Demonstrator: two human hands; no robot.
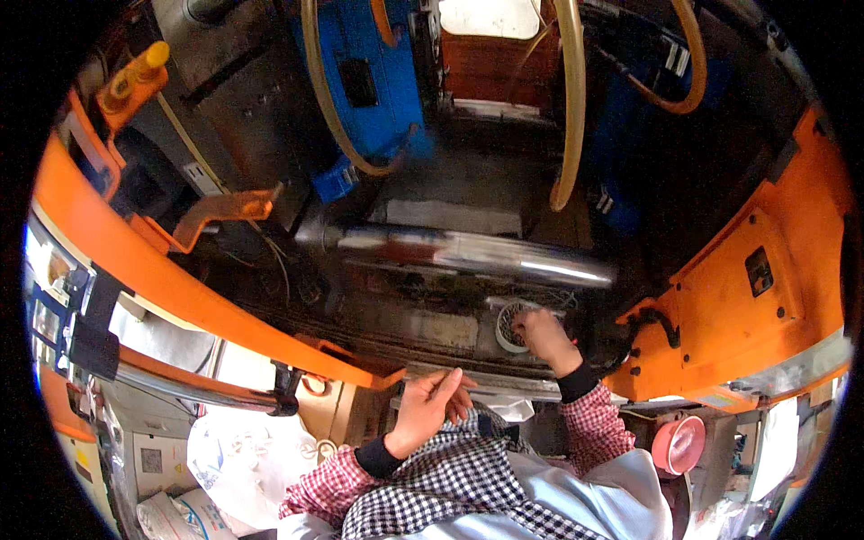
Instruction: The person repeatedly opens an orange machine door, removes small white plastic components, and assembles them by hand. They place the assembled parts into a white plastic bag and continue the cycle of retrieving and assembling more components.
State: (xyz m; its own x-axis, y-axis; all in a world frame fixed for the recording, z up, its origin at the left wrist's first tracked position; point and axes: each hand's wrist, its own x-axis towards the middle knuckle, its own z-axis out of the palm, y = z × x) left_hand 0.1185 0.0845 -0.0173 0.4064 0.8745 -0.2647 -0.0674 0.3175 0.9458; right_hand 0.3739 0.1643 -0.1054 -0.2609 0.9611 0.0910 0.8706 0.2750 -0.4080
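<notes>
My right hand (543, 336) reaches into the open machine and grips the edge of a round white slotted plastic part (508, 326) lying below the shiny steel bar (468, 252). My left hand (432, 402) hovers near my chest by the metal ledge (504, 382) of the machine. Its fingers are pressed together; whether something thin sits between them is unclear. Both sleeves are red-checked with black cuffs.
Orange guard panels (162, 288) (756, 297) flank the opening. Yellowish hoses (571, 108) hang from above in front of blue machine blocks (378, 81). A pink roll (677, 444) sits at lower right, white sacks (234, 459) at lower left.
</notes>
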